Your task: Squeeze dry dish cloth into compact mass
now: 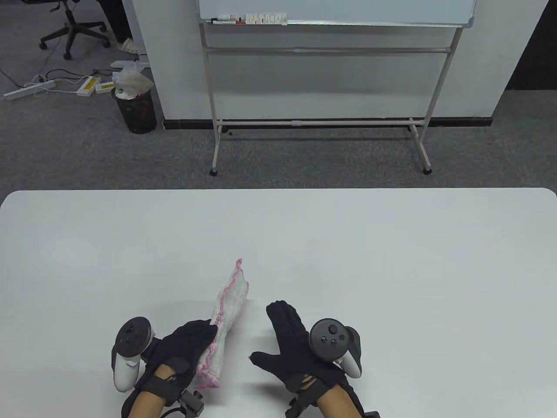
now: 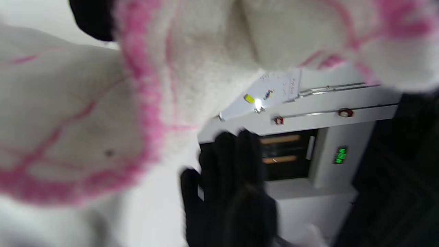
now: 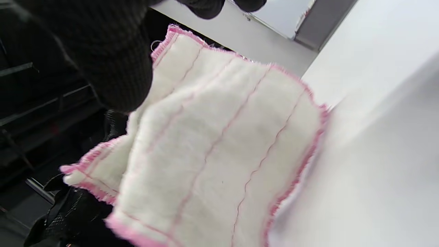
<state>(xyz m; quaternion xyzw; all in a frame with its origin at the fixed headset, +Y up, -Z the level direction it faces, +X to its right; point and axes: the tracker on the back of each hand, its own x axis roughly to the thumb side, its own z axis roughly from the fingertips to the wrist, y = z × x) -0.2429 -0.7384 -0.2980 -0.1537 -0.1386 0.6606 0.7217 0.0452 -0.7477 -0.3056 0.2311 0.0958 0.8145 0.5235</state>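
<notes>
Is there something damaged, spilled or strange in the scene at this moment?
Nothing stands out. The dish cloth looks whole and clean, held up by the left hand; the right hand is spread open beside it, apart from it. The table shows no spill.

No text, brand or number can be read with certainty in any view. In the left wrist view a small green lit sign (image 2: 340, 155) glows on a pale wall panel, its characters too blurred to make out, and a white sheet with faint printed marks (image 2: 274, 92) is equally illegible. In the table view the white strip of labels on the whiteboard tray (image 1: 266, 18) and the yellow labels on the flat boxes on the floor (image 1: 89, 85) are too small to read
</notes>
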